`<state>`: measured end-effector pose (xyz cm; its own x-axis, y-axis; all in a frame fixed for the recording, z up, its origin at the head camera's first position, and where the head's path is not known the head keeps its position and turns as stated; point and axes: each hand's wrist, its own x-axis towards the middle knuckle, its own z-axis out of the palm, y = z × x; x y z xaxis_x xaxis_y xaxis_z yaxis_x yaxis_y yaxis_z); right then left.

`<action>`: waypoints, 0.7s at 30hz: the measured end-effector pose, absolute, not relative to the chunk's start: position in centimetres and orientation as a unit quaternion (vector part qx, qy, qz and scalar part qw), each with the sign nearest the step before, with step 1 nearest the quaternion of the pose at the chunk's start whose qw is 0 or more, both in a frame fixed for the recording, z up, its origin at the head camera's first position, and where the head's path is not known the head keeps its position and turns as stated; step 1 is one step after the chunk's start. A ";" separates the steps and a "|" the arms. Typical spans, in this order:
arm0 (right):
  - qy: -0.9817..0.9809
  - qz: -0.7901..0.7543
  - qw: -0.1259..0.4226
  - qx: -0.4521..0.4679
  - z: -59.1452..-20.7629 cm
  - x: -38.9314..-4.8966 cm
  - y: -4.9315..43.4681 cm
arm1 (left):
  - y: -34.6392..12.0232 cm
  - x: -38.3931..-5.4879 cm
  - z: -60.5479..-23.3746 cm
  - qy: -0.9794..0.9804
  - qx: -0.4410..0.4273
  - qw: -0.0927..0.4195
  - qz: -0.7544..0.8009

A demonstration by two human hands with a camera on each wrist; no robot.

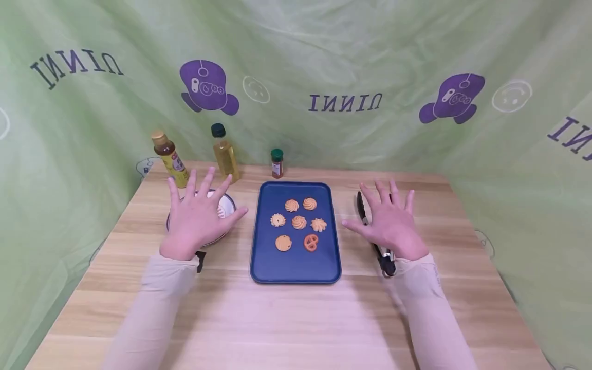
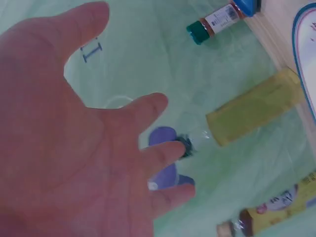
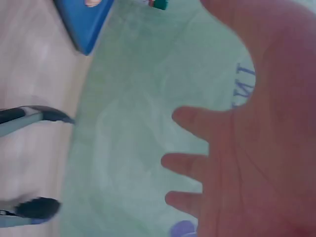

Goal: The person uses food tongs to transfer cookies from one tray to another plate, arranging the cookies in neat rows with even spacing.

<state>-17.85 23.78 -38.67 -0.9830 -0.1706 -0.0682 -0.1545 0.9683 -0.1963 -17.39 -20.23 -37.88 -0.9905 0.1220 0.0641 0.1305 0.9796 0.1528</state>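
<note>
My left hand (image 1: 196, 218) is held over a white plate with a dark blue rim (image 1: 227, 206), fingers spread and palm facing away, holding nothing. Much of that plate is hidden behind the hand. To the right, my right hand (image 1: 390, 223) spreads its fingers in the same way above a pair of black and silver tongs (image 1: 386, 264); both tips of the tongs (image 3: 39, 208) show in the right wrist view. Between the hands lies a blue tray (image 1: 296, 268) with several cookies (image 1: 299, 222) and a small pretzel (image 1: 311, 242) on it.
Along the table's back edge stand a yellow-labelled sauce bottle (image 1: 177, 167), an oil bottle with a dark cap (image 1: 225, 160) and a green-capped spice jar (image 1: 277, 165). A black piece (image 1: 201, 261) shows beside the left wrist. Green printed cloth (image 1: 342, 46) hangs behind.
</note>
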 end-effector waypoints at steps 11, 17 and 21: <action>0.984 -0.155 0.047 -0.071 -40.7 -17.0 28.2 | -30.1 -19.7 -40.6 -0.986 -0.055 -0.033 -0.154; 0.984 -0.169 0.053 -0.012 -42.4 -15.7 28.8 | -35.1 -20.4 -43.4 -0.977 -0.046 -0.073 -0.197; 0.983 -0.174 0.063 0.019 -43.5 -14.9 28.5 | -37.4 -20.4 -44.8 -0.961 -0.043 -0.101 -0.255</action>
